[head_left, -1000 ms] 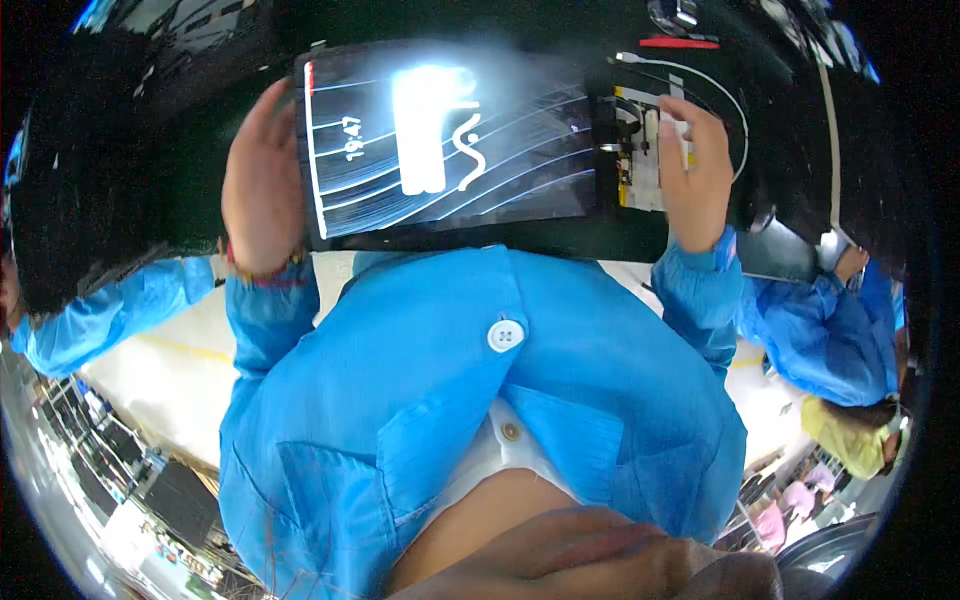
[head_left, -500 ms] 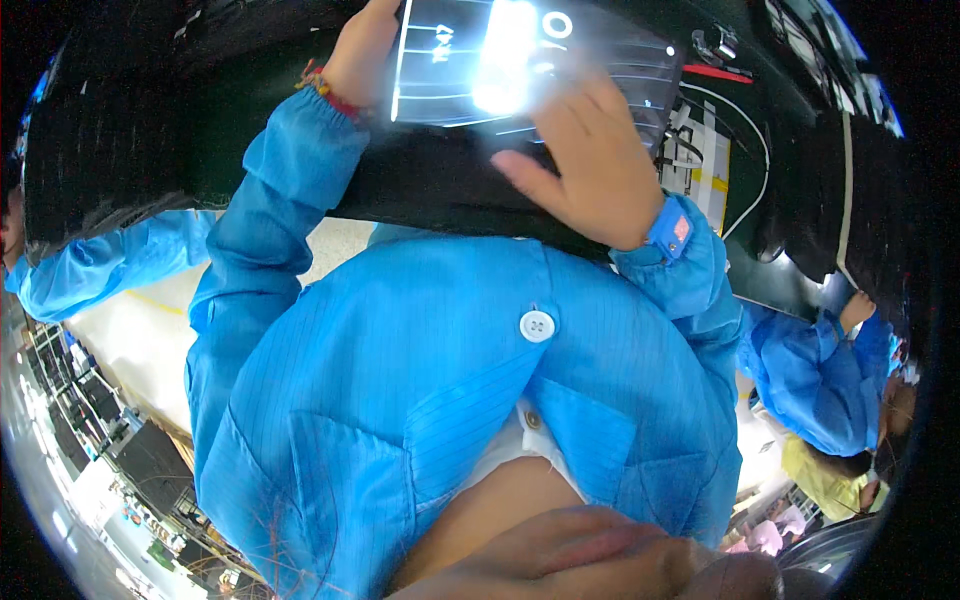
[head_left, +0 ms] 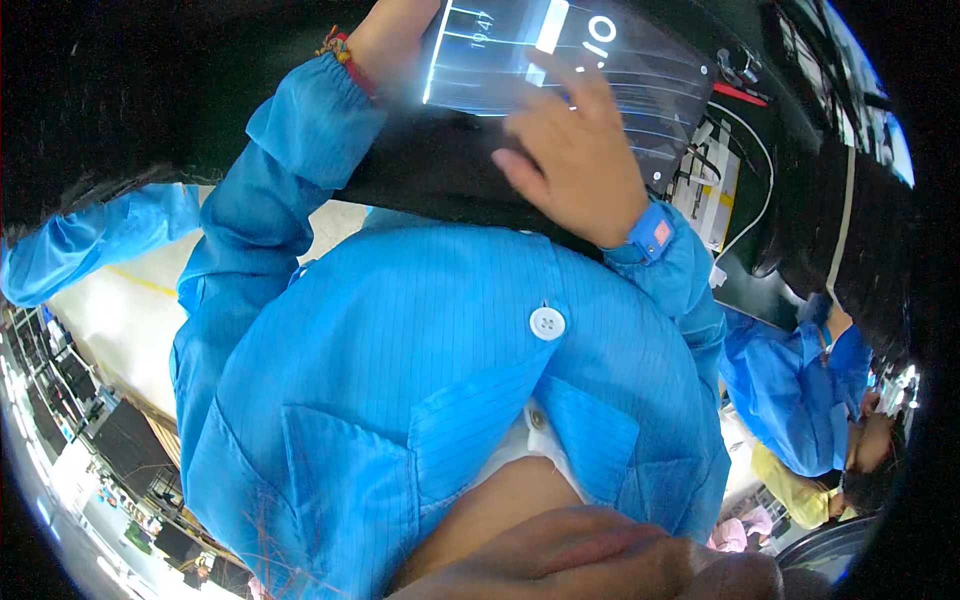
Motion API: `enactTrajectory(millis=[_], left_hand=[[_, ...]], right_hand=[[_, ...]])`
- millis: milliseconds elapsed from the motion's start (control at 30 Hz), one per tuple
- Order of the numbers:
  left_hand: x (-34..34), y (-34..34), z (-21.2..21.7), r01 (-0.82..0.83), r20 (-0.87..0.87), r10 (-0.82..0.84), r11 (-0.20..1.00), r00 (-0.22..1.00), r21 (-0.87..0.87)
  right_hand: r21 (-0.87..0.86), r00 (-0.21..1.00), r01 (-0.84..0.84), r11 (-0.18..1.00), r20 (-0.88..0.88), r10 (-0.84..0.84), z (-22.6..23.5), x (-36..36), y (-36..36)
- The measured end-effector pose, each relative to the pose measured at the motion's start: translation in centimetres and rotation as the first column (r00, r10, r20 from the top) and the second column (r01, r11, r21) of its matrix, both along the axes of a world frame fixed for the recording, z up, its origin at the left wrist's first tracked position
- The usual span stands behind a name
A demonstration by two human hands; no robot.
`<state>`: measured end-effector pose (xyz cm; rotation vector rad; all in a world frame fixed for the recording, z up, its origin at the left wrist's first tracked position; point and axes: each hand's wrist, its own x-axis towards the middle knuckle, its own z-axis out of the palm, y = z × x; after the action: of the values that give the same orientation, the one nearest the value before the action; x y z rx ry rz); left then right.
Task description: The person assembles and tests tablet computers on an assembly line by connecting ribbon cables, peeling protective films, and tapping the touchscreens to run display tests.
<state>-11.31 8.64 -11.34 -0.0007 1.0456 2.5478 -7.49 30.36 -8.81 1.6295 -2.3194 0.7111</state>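
Observation:
A flat dark display panel (head_left: 640, 72) lies at the top of the view, its screen lit with pale lines, white digits and a bright white block. My left hand (head_left: 397, 42) is at the panel's left edge; its fingers run out past the top of the picture, so its grip is hidden. Above the lower part of the screen is my right hand (head_left: 585, 160), fingers apart and partly bent, the thumb pointing left, with nothing held. Motion blurs its fingertips, and whether they touch the glass cannot be told.
Right of the panel are a red-handled tool (head_left: 740, 95), a white cable (head_left: 768, 170) and a white-and-yellow piece of equipment (head_left: 715, 200) on the dark table. A co-worker in blue (head_left: 800, 390) sits at the right; another person's blue sleeve (head_left: 110, 235) shows at the left.
The panel appears farther right and higher in the picture. Its white block looks narrower and less glaring. My right hand's fingers have shifted and bent over the screen, while my left stays at the edge.

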Motion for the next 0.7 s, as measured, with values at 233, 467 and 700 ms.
enactTrajectory(millis=[233, 467, 700], left_hand=[[0.8, -0.9, 1.8, -0.029, 0.056, 0.043, 0.971, 0.998, -0.236], [0.6, -0.1, -0.3, -0.06, 0.047, 0.064, 0.996, 0.997, -0.073], [1.0, 0.4, 1.3, -0.107, 0.142, 0.126, 0.986, 0.982, -0.129]], right_hand=[[-0.027, 0.999, 0.005, 1.0, -0.047, -0.006, 0.7, -1.2, 2.2], [-0.009, 0.998, -0.059, 0.998, 0.001, 0.059, 0.6, -0.3, 1.6], [0.028, 0.997, -0.076, 0.997, -0.017, 0.076, 0.4, -0.4, 0.9]])
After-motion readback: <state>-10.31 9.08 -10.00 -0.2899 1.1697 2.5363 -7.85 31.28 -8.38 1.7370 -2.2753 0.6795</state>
